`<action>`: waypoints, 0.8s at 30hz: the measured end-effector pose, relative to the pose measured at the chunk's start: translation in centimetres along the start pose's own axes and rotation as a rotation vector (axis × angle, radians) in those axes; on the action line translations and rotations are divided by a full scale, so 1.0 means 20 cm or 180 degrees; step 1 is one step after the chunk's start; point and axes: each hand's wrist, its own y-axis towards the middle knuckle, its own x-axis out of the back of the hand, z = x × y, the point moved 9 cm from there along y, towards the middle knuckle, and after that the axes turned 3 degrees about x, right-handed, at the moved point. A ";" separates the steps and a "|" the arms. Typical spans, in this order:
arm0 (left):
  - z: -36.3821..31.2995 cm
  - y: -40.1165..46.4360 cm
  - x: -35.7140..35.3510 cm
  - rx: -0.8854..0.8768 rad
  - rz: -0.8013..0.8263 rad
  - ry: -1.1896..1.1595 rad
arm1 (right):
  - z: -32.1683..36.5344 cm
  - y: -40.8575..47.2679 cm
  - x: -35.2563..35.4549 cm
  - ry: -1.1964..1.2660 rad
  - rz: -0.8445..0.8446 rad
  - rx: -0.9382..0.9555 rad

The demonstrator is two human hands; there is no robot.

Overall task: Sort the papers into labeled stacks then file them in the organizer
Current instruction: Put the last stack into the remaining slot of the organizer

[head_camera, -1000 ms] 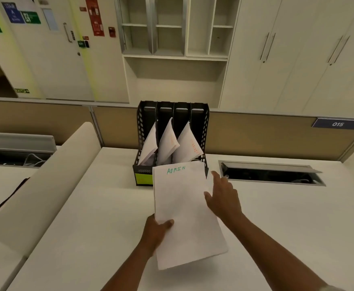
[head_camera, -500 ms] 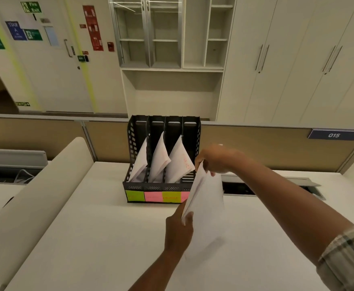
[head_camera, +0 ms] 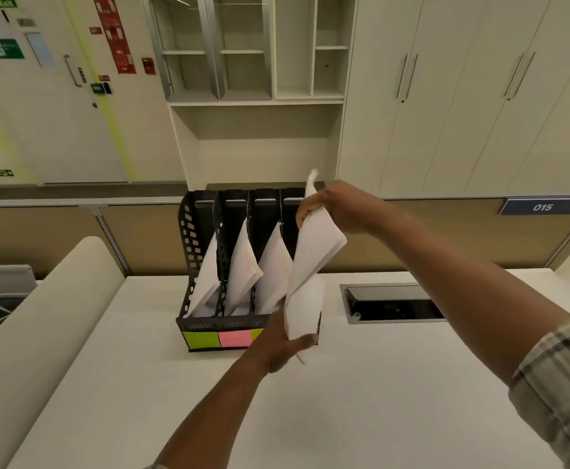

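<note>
A black slotted organizer [head_camera: 192, 238] stands on the white desk [head_camera: 361, 394], with green and pink labels along its front. Its three left slots each hold a leaning white stack of papers [head_camera: 243, 265]. I hold another white paper stack [head_camera: 314, 262] upright over the rightmost slot. My right hand [head_camera: 334, 206] grips its top edge, and my left hand [head_camera: 278, 346] holds its bottom corner at the organizer's front right. The paper bends between the two hands and hides the rightmost slot.
A black cable tray opening [head_camera: 391, 304] is set in the desk right of the organizer. A cream padded divider [head_camera: 40, 333] runs along the left. A tan partition [head_camera: 445, 231] with a blue 015 sign [head_camera: 544, 207] backs the desk; cupboards stand behind.
The stack lay flat in my left hand one second ago. My right hand took its top edge, and both hands have turned it upright and carried it up to the organizer's right slot.
</note>
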 end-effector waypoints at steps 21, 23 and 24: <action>-0.11 0.12 0.05 -0.0410 -0.1595 0.1474 | -0.12 0.18 0.05 -0.0323 0.0284 0.0186; -0.09 0.14 0.04 -0.0398 -0.1616 0.1606 | -0.13 0.18 0.03 -0.0308 0.0265 0.0203; -0.09 0.15 0.05 -0.0353 -0.1676 0.1644 | -0.13 0.18 0.03 -0.0304 0.0235 0.0208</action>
